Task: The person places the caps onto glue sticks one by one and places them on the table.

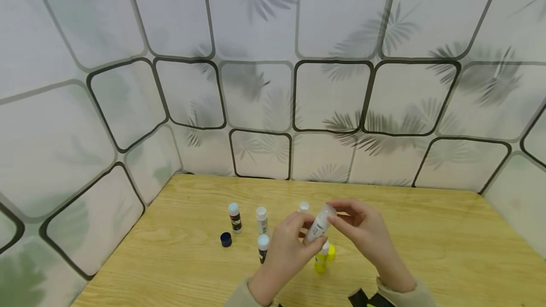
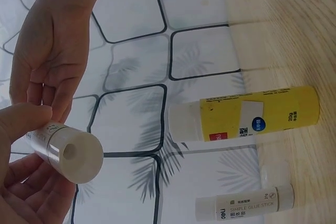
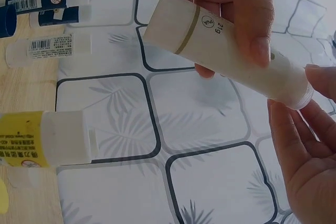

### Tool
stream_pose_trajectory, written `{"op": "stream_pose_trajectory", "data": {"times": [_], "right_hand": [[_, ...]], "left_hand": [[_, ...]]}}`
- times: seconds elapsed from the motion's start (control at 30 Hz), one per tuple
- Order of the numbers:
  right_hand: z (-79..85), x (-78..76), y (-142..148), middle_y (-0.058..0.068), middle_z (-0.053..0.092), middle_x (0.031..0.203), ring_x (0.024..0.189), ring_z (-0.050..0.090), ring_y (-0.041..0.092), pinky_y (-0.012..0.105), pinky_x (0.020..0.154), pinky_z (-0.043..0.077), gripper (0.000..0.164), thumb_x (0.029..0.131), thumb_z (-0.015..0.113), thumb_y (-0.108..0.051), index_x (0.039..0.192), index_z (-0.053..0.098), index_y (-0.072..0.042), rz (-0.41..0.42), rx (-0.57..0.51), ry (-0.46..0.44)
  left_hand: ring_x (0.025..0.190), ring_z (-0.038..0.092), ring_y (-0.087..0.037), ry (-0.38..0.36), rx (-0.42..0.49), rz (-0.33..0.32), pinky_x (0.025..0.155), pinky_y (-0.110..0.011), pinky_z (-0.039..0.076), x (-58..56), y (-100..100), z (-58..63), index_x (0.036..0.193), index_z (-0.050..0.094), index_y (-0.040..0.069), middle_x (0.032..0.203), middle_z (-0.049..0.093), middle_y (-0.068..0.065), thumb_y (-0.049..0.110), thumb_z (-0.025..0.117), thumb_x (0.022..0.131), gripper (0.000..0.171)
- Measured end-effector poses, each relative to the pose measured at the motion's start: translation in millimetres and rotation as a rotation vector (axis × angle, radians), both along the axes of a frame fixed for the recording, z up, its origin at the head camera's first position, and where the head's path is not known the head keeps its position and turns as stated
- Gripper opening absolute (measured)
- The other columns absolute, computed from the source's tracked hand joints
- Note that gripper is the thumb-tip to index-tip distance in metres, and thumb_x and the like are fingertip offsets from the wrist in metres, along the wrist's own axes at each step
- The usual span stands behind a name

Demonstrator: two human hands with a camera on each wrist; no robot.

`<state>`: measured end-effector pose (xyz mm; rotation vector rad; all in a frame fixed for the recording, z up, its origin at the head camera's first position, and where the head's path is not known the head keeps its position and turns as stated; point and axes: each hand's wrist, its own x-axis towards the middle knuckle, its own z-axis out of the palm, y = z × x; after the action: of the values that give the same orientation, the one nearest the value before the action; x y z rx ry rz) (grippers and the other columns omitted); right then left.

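A white glue stick (image 1: 317,227) is held up over the table, tilted. My left hand (image 1: 290,245) grips it round the body; in the left wrist view its round end with a small hollow faces the camera. With thumb and fingertips, my right hand (image 1: 367,231) pinches the ridged upper end (image 3: 302,95). Just beneath the hands stands a yellow glue stick (image 1: 320,263), with a yellow cap (image 1: 332,252) beside it. Another white glue stick (image 1: 304,206) stands behind, partly hidden by the left hand.
Left of the hands stand a dark-labelled glue stick (image 1: 235,219), a white one (image 1: 262,221) and another dark one (image 1: 262,245), partly covered by the left hand. A dark blue cap (image 1: 226,239) sits on the wooden table (image 1: 170,259). Patterned fabric (image 1: 256,94) walls the back and sides.
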<state>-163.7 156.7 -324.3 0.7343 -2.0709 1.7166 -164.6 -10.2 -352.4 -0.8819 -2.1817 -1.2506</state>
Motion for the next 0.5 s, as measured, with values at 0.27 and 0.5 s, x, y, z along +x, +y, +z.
{"op": "stream_pose_trajectory", "data": {"times": [0.27,0.5], "right_hand": [[-1.1,-1.4,-1.9,0.001,0.061,0.098,0.088,0.059,0.01,0.024,0.068,0.05,0.022,0.078,0.061,0.008,0.099,0.057,0.012,0.01,-0.034,-0.024],[-6.4,-2.2,-6.0,-0.001,0.06,0.097,0.087,0.058,0.011,0.027,0.07,0.05,0.033,0.078,0.059,0.011,0.108,0.048,0.017,0.111,-0.069,-0.031]], "left_hand": [[0.076,0.057,-0.006,0.004,0.043,0.008,0.058,-0.011,0.045,1.5,-0.6,-1.4,0.091,0.058,0.008,0.085,0.057,0.001,0.011,0.073,0.073,0.024],[0.073,0.056,-0.008,0.034,0.077,0.024,0.059,-0.011,0.045,1.2,-0.9,-1.3,0.089,0.059,0.006,0.084,0.057,-0.001,0.008,0.073,0.072,0.023]]}}
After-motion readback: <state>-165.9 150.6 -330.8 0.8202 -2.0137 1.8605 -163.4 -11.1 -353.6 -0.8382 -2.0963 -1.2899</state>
